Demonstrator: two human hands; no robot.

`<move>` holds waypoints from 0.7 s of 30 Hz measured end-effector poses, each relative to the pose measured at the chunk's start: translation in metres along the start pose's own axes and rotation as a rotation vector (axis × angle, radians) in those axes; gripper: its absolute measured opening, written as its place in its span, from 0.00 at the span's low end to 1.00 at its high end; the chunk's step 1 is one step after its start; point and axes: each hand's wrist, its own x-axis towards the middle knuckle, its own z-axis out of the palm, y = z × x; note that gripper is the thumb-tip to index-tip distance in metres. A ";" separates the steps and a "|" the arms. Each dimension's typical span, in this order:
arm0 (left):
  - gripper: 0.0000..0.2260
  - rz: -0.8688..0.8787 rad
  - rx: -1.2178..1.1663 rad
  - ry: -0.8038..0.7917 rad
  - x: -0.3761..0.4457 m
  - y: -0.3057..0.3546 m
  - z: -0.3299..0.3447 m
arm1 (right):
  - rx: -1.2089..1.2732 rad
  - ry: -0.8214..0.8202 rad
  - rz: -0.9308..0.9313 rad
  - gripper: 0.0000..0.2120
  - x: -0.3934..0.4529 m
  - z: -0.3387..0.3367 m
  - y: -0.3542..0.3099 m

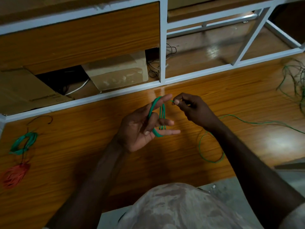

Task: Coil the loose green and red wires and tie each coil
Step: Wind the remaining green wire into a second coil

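My left hand (142, 128) is held palm up over the wooden table (99, 146), and several loops of green wire (155, 106) are wound around its spread fingers. My right hand (189, 107) pinches the same wire's running strand next to my left fingertips. That loose strand (209, 156) trails under my right forearm, curls on the table and runs off to the right. A finished green coil (23, 142) and a red coil (14, 175) lie at the table's left edge.
A tangle of loose green wire (295, 80) lies at the far right. A white metal frame (162, 47) with wooden panels stands behind the table, with cardboard boxes (118, 71) and black cables (153, 66) inside it. A short dark wire piece (41, 119) lies at the left.
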 end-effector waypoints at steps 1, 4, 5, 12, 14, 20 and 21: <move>0.26 0.014 -0.023 0.001 0.002 0.002 0.000 | 0.007 -0.006 0.004 0.10 -0.001 0.001 0.001; 0.26 0.043 -0.082 0.008 0.006 0.005 -0.001 | 0.035 -0.025 0.020 0.09 -0.006 0.006 0.007; 0.26 0.051 -0.101 0.008 0.007 0.006 -0.001 | 0.045 -0.030 0.028 0.09 -0.008 0.008 0.010; 0.26 0.178 -0.202 0.072 0.020 0.010 -0.010 | 0.171 -0.120 0.122 0.10 -0.027 0.026 0.020; 0.25 0.248 -0.195 0.140 0.026 0.013 -0.012 | 0.228 -0.167 0.188 0.14 -0.032 0.032 0.019; 0.23 0.484 -0.127 0.414 0.047 0.015 -0.017 | 0.111 -0.372 0.099 0.17 -0.037 0.041 0.003; 0.22 0.503 -0.069 0.473 0.050 0.015 -0.022 | 0.098 -0.400 0.081 0.17 -0.037 0.040 0.001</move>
